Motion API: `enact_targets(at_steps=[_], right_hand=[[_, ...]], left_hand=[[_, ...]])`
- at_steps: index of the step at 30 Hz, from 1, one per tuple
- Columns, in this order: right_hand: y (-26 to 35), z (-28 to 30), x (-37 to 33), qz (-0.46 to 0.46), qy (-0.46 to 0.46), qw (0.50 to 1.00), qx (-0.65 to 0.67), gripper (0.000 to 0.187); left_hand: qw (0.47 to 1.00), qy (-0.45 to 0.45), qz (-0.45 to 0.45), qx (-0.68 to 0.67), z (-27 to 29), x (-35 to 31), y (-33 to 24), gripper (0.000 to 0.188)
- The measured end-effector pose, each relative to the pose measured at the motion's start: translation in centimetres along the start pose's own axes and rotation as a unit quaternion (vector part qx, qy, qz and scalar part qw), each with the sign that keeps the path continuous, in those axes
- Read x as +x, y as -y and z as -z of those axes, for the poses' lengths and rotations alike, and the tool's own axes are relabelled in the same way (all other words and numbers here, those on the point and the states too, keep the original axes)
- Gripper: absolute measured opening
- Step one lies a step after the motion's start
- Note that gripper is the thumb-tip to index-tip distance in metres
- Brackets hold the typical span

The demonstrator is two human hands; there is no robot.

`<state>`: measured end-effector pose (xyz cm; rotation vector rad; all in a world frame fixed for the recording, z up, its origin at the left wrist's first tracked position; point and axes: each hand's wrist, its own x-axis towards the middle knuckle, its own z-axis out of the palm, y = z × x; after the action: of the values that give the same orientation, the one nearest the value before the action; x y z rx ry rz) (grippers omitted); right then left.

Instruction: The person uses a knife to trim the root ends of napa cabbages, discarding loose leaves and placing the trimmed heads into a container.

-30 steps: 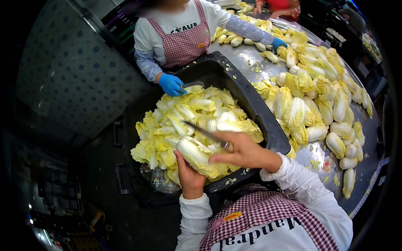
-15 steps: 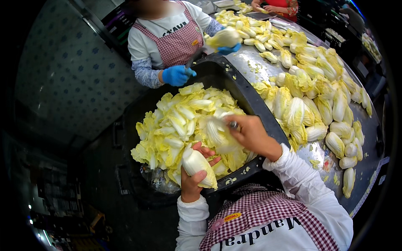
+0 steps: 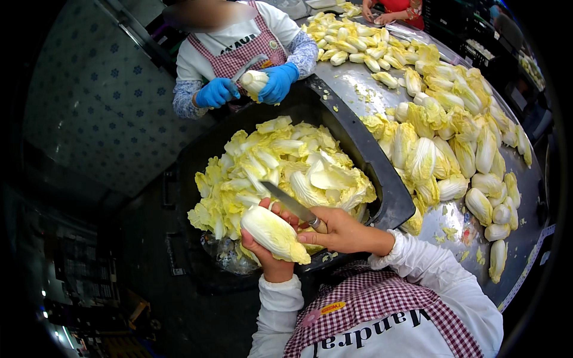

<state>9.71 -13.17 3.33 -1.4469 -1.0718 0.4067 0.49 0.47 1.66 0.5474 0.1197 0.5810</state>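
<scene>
A napa cabbage [image 3: 271,232], pale with a yellow leafy tip, rests in my left hand [image 3: 276,262]; the fingers wrap round it from below and behind. My right hand [image 3: 343,231] grips the handle of a knife [image 3: 292,203], whose blade points up and to the left, just above the cabbage. The right fingertips are close to the cabbage's leafy end. Beneath both hands lies a heap of loose cabbage leaves [image 3: 268,161] in a large black bin [image 3: 391,206].
Many trimmed and untrimmed cabbages [image 3: 421,158] cover the metal table [image 3: 349,89] on the right. Across the bin, a co-worker's blue-gloved hands [image 3: 277,82] hold a knife and another cabbage. A further person in red [image 3: 412,13] stands at the table's far end.
My right hand has come down and left, and its knife now shows clearly over the cabbage. The cabbage in my left hand has tilted. The co-worker's two hands have come together at their cabbage.
</scene>
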Motion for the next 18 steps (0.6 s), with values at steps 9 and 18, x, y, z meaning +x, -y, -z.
enact_targets(at_steps=[9, 18], right_hand=[[0.2, -0.5, 0.1, -0.021, 0.006, 0.991, 0.134, 0.059], [1.2, -0.2, -0.5, -0.040, 0.016, 0.999, -0.006, 0.059]], left_hand=[[0.932, -0.069, -0.069, 0.349, -1.4, -1.1, -0.3, 0.065], [0.937, -0.096, -0.188, 0.280, -1.2, -1.0, -0.3, 0.044]])
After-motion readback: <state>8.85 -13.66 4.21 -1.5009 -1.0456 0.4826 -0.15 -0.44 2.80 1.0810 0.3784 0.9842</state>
